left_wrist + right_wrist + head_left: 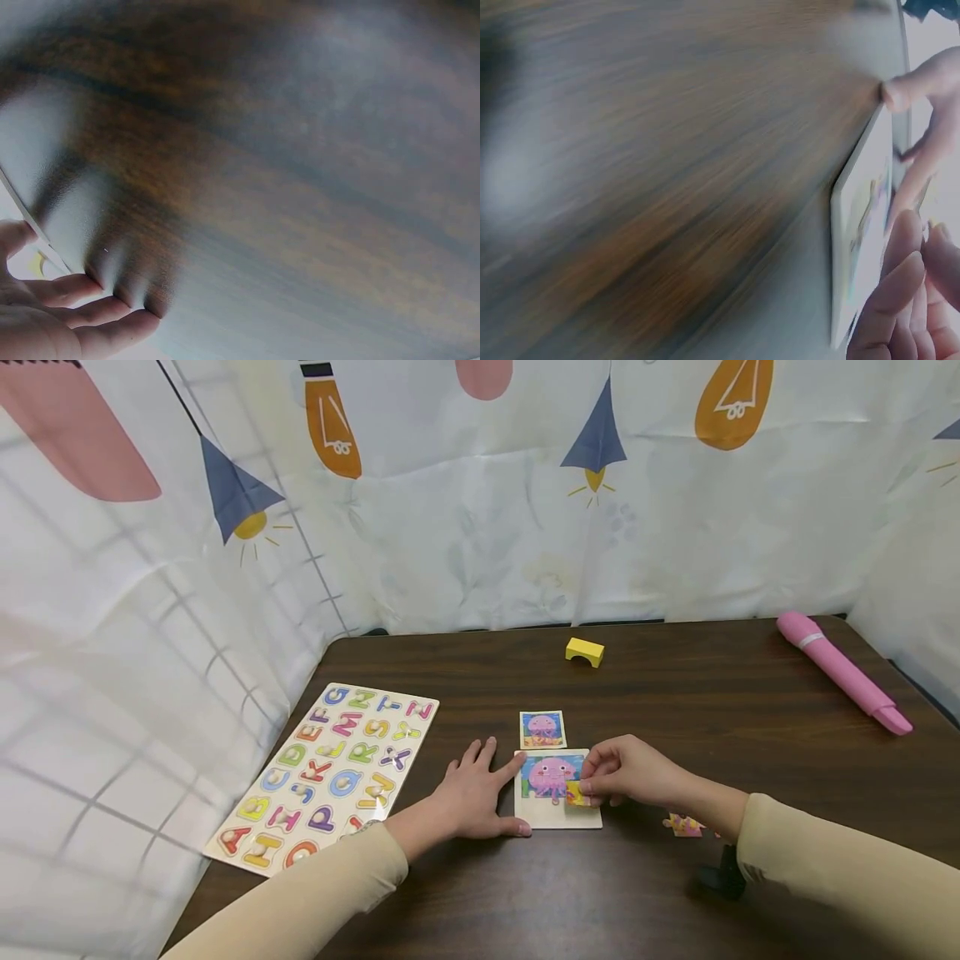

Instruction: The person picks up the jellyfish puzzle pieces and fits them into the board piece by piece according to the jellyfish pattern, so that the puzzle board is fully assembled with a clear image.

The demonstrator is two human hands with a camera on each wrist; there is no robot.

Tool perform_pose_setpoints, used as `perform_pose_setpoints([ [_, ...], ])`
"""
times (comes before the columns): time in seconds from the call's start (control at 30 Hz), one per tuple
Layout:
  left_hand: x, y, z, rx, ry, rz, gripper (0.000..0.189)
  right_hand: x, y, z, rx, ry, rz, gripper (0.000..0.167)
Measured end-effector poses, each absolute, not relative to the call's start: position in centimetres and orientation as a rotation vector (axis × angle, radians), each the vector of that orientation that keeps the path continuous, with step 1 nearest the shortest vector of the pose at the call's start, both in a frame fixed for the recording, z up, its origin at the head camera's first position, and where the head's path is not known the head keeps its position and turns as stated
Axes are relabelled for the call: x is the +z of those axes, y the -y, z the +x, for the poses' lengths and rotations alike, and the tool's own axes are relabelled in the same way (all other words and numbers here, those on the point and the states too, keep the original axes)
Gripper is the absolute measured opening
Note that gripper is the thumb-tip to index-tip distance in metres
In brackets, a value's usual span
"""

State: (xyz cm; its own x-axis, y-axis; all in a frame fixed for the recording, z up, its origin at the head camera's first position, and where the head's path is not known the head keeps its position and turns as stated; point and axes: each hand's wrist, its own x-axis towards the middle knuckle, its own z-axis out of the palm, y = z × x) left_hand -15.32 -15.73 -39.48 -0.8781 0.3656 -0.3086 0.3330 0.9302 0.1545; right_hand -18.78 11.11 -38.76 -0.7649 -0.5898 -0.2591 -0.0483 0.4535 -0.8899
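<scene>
A puzzle board (557, 816) with a pink jellyfish picture lies on the dark table; its upper part is filled and part of its lower area is bare. My right hand (637, 770) pinches a yellow puzzle piece (577, 793) over the board's right side. Spread out flat, my left hand (474, 793) touches the board's left edge with forefinger and thumb. In the left wrist view, the left hand's fingers (112, 330) rest straight on the table. Just behind the board is a small jellyfish picture card (542, 729).
Loose puzzle pieces (684, 825) lie by the right forearm, partly hidden by it. An alphabet peg board (330, 777) lies at the left. Farther back are a yellow arch block (585, 652) and a pink microphone-shaped object (843, 672). A small black object (723, 877) stands under the right sleeve.
</scene>
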Motion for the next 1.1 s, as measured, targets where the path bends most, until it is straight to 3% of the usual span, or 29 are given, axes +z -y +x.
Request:
perform_pose_setpoints([
  [0.4, -39.5, 15.8, -15.4, 0.133, -2.762, 0.518, 0.099, -39.5, -5.9, -18.7, -1.232, -2.167, -0.405, 0.014],
  [1.1, -39.6, 15.8, -15.4, 0.119, -2.774, 0.529, 0.098, -38.8, -3.5, -18.3, -0.987, -2.33, -0.391, 0.016],
])
